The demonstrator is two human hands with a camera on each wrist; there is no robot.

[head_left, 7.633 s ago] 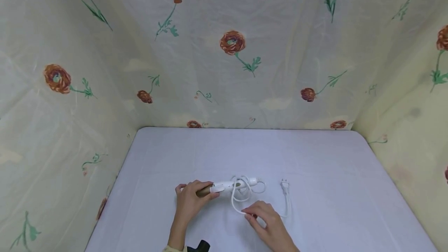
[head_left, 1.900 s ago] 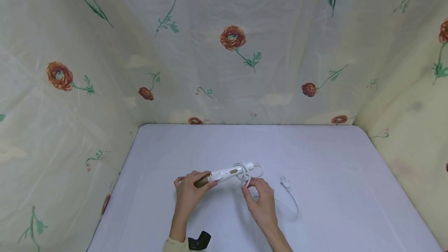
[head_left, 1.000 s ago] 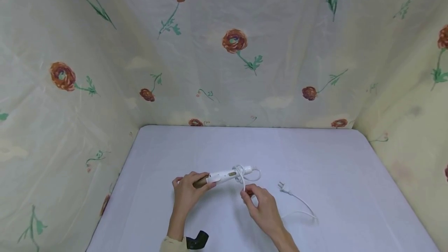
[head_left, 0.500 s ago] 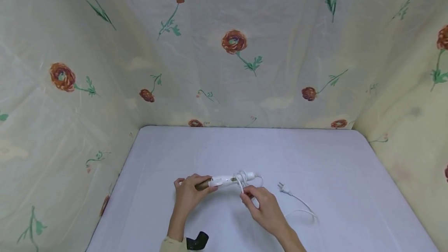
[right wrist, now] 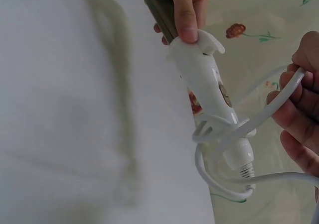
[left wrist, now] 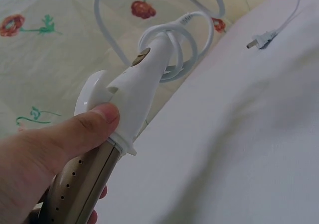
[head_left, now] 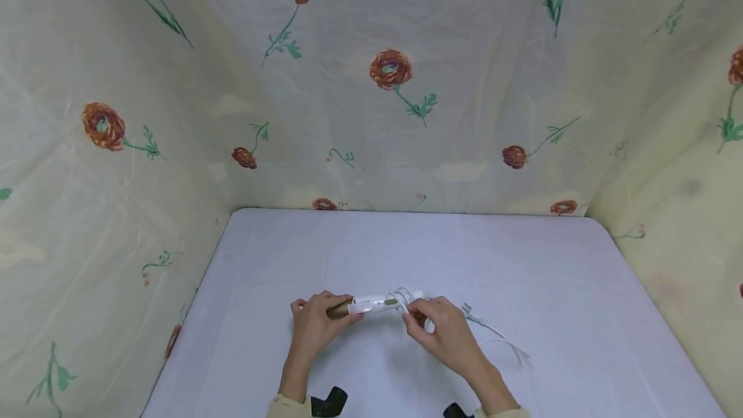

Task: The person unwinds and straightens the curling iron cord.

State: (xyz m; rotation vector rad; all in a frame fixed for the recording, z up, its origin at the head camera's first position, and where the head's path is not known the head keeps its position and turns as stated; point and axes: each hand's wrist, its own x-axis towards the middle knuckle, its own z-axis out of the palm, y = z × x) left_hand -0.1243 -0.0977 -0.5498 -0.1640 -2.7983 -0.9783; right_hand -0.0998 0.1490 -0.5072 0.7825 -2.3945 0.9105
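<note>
A curling iron with a white handle (left wrist: 134, 94) and a brownish-gold barrel (left wrist: 82, 184) is held above the table, lying nearly level in the head view. My left hand (head_left: 316, 321) grips the barrel near the handle, thumb at the clip lever (left wrist: 89, 92). Loops of white cord (right wrist: 199, 157) go round the handle's far end. My right hand (head_left: 444, 331) pinches the cord just right of these loops, thumb against the fingers in the right wrist view. Beyond that hand the cord's two-pin plug (left wrist: 261, 40) lies on the table.
The white table (head_left: 278, 244) has rounded far corners and meets flower-printed cloth walls (head_left: 453, 147) at the back and sides. A dark wrist mount (head_left: 329, 402) shows by the left sleeve, another (head_left: 455, 410) by the right.
Over the earlier frames my right hand pulls the cord round the handle, and the plug end shifts on the table. Just now that hand moves slightly up and right, closer to the loops.
</note>
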